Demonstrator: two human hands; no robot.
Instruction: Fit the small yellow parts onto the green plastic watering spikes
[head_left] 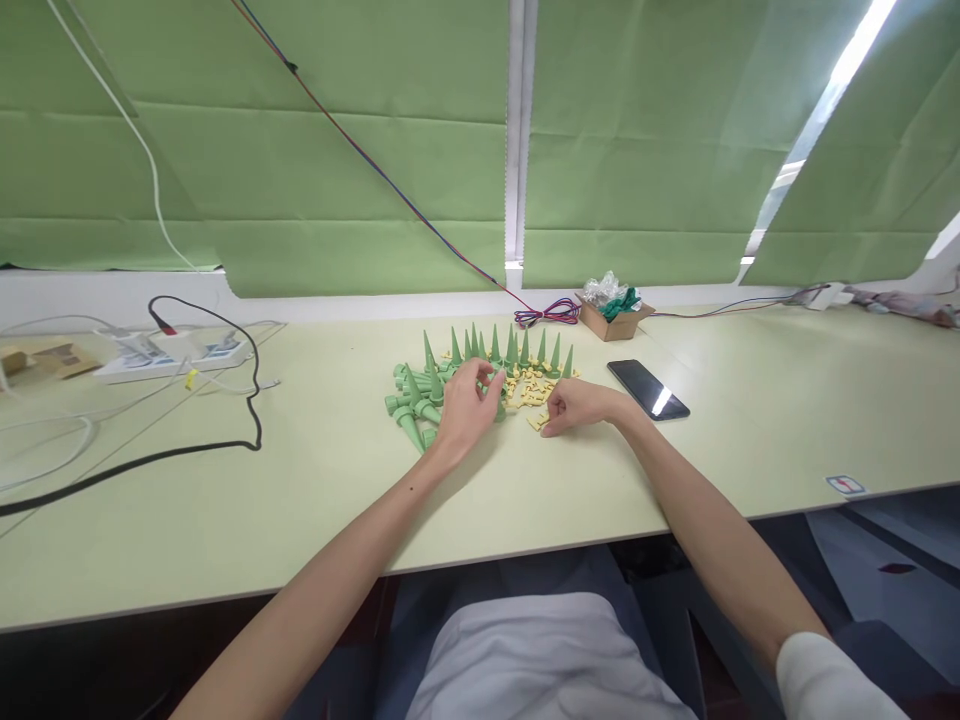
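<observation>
My left hand [469, 405] is over the right side of a heap of green plastic spikes [409, 425], some lying on their sides. Its fingers are curled with the thumb close to the index finger; whatever they hold, if anything, is hidden. Behind it, a row of green cone spikes [525, 348] stands with points up. To the right, small yellow plastic pieces [529, 388] lie scattered in front of that row. My right hand [576, 404] pinches downward at the table, its fingertips closed at a small yellow piece [537, 422].
A black phone [646, 388] lies right of my right hand. Behind it stands a small cardboard box [611, 325] holding clear and green plastic bundles, beside a coiled red-blue wire [551, 313]. At left are a white power strip [176, 358] and a black cable [150, 458].
</observation>
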